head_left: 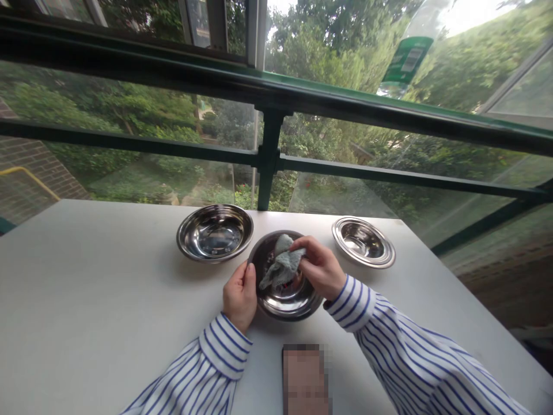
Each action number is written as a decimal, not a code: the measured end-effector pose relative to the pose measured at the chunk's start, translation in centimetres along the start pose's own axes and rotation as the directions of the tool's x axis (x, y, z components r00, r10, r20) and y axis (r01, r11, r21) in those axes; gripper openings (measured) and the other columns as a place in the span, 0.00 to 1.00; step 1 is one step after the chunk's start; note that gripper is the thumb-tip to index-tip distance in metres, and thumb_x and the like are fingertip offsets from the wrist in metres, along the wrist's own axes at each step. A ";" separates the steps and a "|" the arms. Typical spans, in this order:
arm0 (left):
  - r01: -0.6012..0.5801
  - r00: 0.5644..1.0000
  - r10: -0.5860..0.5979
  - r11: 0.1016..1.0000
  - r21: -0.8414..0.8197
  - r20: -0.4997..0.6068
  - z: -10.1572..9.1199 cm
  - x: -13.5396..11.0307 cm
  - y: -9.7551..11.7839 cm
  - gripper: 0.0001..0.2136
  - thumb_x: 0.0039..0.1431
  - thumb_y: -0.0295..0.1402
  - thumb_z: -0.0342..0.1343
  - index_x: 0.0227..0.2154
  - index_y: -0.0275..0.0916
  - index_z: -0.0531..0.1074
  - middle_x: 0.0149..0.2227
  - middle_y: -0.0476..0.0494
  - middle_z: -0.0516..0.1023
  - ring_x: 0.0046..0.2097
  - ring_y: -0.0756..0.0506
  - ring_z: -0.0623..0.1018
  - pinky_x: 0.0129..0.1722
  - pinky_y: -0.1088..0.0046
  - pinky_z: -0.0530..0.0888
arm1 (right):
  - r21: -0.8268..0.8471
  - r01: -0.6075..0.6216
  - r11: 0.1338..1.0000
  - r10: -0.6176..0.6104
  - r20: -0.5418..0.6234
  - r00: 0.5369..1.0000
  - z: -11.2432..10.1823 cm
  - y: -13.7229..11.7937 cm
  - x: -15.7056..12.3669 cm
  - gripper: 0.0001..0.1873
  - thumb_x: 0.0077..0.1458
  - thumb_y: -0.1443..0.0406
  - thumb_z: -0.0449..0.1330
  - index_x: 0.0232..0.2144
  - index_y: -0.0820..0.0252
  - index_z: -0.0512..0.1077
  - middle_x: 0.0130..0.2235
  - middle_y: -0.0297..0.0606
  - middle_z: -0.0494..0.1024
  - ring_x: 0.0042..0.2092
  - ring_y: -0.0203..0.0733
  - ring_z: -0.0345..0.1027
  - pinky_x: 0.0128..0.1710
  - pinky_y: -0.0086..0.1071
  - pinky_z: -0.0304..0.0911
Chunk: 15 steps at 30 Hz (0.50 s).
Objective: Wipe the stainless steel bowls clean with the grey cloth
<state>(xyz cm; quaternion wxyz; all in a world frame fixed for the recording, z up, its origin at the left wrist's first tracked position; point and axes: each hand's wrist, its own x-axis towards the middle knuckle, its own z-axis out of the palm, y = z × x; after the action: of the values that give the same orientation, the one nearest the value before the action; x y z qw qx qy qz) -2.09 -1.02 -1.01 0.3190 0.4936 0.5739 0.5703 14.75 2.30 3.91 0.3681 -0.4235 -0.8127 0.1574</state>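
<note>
Head view: a stainless-steel bowl over the white table is gripped by its rim in the curled left hand, seemingly for steadiness, while a bunched grey cloth is pinched inside by the nearly closed right hand.

The grey cloth covers part of the floor of the middle bowl, and the right hand hides a stretch of that bowl's rim. Left of the bowl, the left hand has most of its fingers out of sight. Nearer than the bowl, a pixelated rectangular thing is cut off by the bottom edge. Beyond the bowl, to the right, a bottle loses its top to the upper edge, its print too small to read.
</note>
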 end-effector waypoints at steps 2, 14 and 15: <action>0.004 1.000 -0.005 1.000 -0.010 -0.007 0.0 -0.1 0.0 0.17 0.58 0.42 0.47 0.38 0.35 0.75 0.33 0.42 0.79 0.36 0.45 0.77 0.37 0.74 0.71 | -0.039 0.033 0.999 -0.032 0.013 0.999 -0.1 0.5 -0.6 0.16 0.47 0.78 0.46 0.35 0.60 0.66 0.41 0.43 0.71 0.42 0.40 0.67 0.37 0.32 0.67; 0.076 0.997 -0.076 0.994 -0.073 0.004 0.2 0.2 -0.4 0.16 0.56 0.42 0.47 0.31 0.35 0.74 0.23 0.47 0.73 0.26 0.48 0.72 0.27 0.75 0.69 | -0.352 0.236 0.906 -0.009 0.541 0.841 0.5 0.6 -2.1 0.24 0.45 0.68 0.60 0.48 0.64 0.68 0.55 0.46 0.67 0.58 0.51 0.56 0.56 0.40 0.56; 0.081 0.997 -0.081 0.994 -0.077 0.007 0.2 0.2 -0.4 0.16 0.56 0.42 0.47 0.31 0.35 0.74 0.23 0.48 0.73 0.26 0.49 0.71 0.26 0.76 0.68 | -0.351 0.236 0.906 0.000 0.559 0.829 0.6 0.9 -1.7 0.24 0.46 0.69 0.59 0.48 0.64 0.69 0.55 0.46 0.67 0.58 0.50 0.57 0.57 0.39 0.56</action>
<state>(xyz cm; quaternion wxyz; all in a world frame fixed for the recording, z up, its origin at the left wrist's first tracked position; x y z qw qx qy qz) -2.03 -0.67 -1.42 0.3617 0.4583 0.5704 0.5778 15.48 1.49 2.22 0.0341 -0.3755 -0.9231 0.0760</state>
